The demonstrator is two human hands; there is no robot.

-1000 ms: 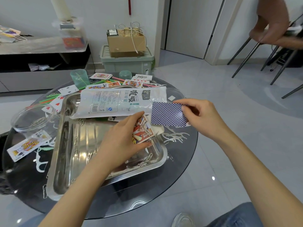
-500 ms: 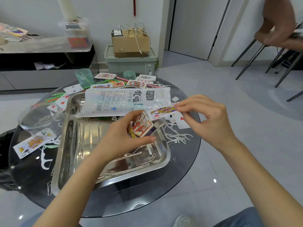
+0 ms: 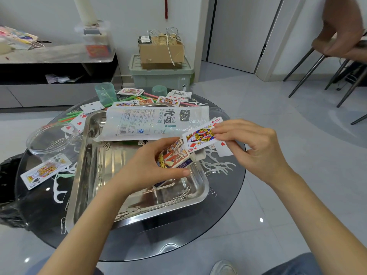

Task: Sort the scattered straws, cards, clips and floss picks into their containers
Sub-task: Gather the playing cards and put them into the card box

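My left hand grips an open card box over the steel tray. My right hand pinches a queen of diamonds card face up, its lower corner at the box's open flap. A second card with a red heart shows under my right fingers. Loose cards, white floss picks, paper clips and coloured straws lie scattered on the round glass table.
A plastic straw bag lies across the tray's far edge. A clear round dish holding clips sits left, a green cup and a small green lid at the back. Another person's hand is at top right.
My right hand turned the card from blue back to face up and brought it down to the box in my left hand. The box tilted slightly.
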